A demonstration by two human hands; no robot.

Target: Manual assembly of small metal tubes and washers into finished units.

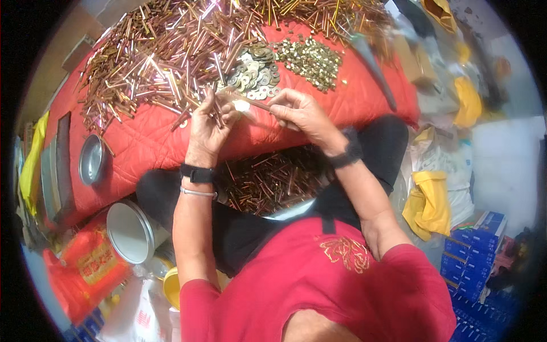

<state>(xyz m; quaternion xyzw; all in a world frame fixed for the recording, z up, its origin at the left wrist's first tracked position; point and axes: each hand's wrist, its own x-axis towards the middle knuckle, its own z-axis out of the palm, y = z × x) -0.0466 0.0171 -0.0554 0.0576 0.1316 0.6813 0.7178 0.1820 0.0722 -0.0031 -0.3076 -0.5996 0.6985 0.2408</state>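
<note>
My left hand is closed round a few copper-coloured metal rods, which poke out between its fingers. Between my two hands lies another copper-coloured rod, its right end pinched in the fingers of my right hand. Some blur near the left fingertips hides the rod's other end. Just beyond my hands is a pile of flat round washers. To its right spreads a heap of small brass-coloured nuts. A large mound of similar rods covers the far left of the red quilted cloth.
More rods fill a container below my hands, between my legs. A metal bowl rests at the cloth's left edge, near a round white lid. Blue boxes are stacked at right, beside a yellow cloth-like item.
</note>
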